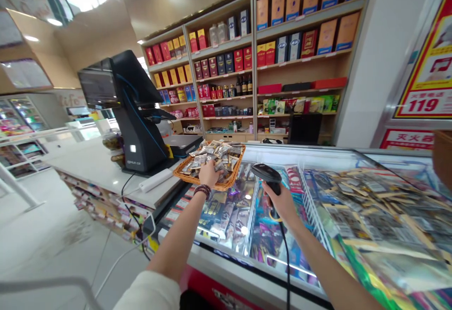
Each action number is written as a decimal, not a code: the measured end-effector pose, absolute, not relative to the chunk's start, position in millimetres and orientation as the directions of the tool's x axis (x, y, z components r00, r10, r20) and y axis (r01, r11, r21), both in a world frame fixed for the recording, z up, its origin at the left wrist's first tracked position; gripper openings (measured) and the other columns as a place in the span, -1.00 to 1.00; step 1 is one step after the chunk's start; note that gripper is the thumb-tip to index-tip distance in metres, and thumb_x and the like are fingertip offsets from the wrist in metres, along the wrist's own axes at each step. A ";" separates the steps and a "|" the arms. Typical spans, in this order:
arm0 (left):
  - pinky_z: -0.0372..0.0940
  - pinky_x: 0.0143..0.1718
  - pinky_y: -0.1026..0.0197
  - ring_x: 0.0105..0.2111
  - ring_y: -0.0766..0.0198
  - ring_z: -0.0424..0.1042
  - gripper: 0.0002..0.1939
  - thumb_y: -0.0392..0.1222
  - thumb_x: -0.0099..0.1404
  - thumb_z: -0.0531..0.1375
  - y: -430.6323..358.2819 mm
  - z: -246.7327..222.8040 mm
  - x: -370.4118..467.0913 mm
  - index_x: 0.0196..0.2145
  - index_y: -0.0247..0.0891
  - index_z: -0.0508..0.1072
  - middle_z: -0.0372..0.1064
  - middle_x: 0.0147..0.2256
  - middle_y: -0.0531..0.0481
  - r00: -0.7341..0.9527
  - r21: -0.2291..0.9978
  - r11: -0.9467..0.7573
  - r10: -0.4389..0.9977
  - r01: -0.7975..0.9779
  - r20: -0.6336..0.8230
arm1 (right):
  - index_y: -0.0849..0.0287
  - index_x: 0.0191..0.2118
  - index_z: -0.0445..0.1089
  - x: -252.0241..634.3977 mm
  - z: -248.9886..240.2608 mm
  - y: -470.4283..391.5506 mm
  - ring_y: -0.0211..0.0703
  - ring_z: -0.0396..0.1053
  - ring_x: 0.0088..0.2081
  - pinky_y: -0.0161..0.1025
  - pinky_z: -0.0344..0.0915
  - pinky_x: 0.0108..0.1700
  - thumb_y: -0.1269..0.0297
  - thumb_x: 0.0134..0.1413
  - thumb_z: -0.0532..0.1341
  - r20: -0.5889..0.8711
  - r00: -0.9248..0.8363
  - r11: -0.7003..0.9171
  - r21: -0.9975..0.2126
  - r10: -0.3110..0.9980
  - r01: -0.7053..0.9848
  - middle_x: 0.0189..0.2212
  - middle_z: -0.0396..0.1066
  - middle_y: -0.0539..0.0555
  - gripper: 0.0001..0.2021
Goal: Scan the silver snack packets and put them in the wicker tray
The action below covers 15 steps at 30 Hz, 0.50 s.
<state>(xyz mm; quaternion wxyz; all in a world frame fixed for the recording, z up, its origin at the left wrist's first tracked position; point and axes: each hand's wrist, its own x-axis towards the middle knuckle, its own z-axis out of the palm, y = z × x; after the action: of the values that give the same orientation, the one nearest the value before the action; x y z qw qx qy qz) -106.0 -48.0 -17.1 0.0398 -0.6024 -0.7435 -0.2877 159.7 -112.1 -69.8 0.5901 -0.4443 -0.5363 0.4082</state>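
Head view: what is the biggest thing there?
"Shelving [254,65] along the back wall, stacked with boxes and bottles. Nearer is a glass-topped chest [212,246] with packaged goods under the glass."

"And to the left?"
"A white counter [88,157], with a black terminal [139,126] standing on it."

"Where is the wicker basket [226,186]?"
"On the chest's left end, near the counter, heaped with small packets [226,151]."

"What are the fingers doing?"
"The left hand [209,173] reaches into the basket, fingers down among the packets; I cannot tell whether they pinch one. The right hand [282,202] is wrapped around the handle of a black scanner [267,172], above the glass, its head tilted up toward the basket side."

"Anything smaller?"
"A dark cable [286,253] hanging from the scanner, and a beaded bracelet [203,190] on the left wrist."
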 end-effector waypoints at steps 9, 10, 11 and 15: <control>0.30 -0.13 0.12 -0.13 -0.06 0.54 -0.77 0.00 0.31 0.29 -55.7 17.5 -73.3 -0.17 -0.16 0.48 0.58 -0.24 -0.17 -0.304 0.527 0.028 0.842 0.850 0.446 | 0.09 -0.40 0.31 158.4 -66.6 -113.5 -0.24 0.22 -0.71 -0.24 0.15 -0.64 -0.28 -0.12 0.35 0.270 0.099 0.272 -0.962 0.958 -0.011 -0.65 0.34 -0.06 -0.50; 0.30 -0.14 0.14 -0.14 -0.04 0.55 -0.78 0.00 0.32 0.28 -55.3 14.6 -68.5 -0.17 -0.16 0.47 0.58 -0.27 -0.15 -0.332 0.584 0.011 0.831 0.811 0.445 | 0.09 -0.40 0.31 158.5 -64.9 -114.6 -0.24 0.22 -0.72 -0.24 0.15 -0.65 -0.29 -0.14 0.36 0.265 0.106 0.269 -0.963 0.959 -0.026 -0.64 0.34 -0.06 -0.49; 0.31 -0.14 0.15 -0.15 -0.02 0.55 -0.80 -0.02 0.33 0.27 -54.5 10.6 -64.1 -0.18 -0.16 0.47 0.58 -0.28 -0.14 -0.360 0.637 -0.008 0.819 0.771 0.446 | 0.09 -0.41 0.31 158.7 -63.3 -115.6 -0.24 0.22 -0.72 -0.24 0.15 -0.66 -0.30 -0.16 0.36 0.260 0.113 0.266 -0.963 0.959 -0.039 -0.63 0.34 -0.05 -0.48; 0.36 -0.12 0.15 -0.17 0.02 0.57 -0.78 -0.04 0.33 0.28 -45.0 -9.7 -48.8 -0.13 -0.16 0.48 0.56 -0.32 -0.09 -0.452 0.822 -0.146 0.776 0.550 0.440 | 0.11 -0.40 0.33 159.8 -59.0 -118.8 -0.25 0.21 -0.73 -0.24 0.15 -0.67 -0.34 -0.22 0.38 0.250 0.127 0.261 -0.963 0.960 -0.072 -0.63 0.34 -0.06 -0.43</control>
<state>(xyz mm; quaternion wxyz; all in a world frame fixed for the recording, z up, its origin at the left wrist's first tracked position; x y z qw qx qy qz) -48.8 -45.0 -9.7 -0.1016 -0.5134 -0.6457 -0.5561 159.8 -118.8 -59.0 0.6104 -0.4370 -0.5077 0.4227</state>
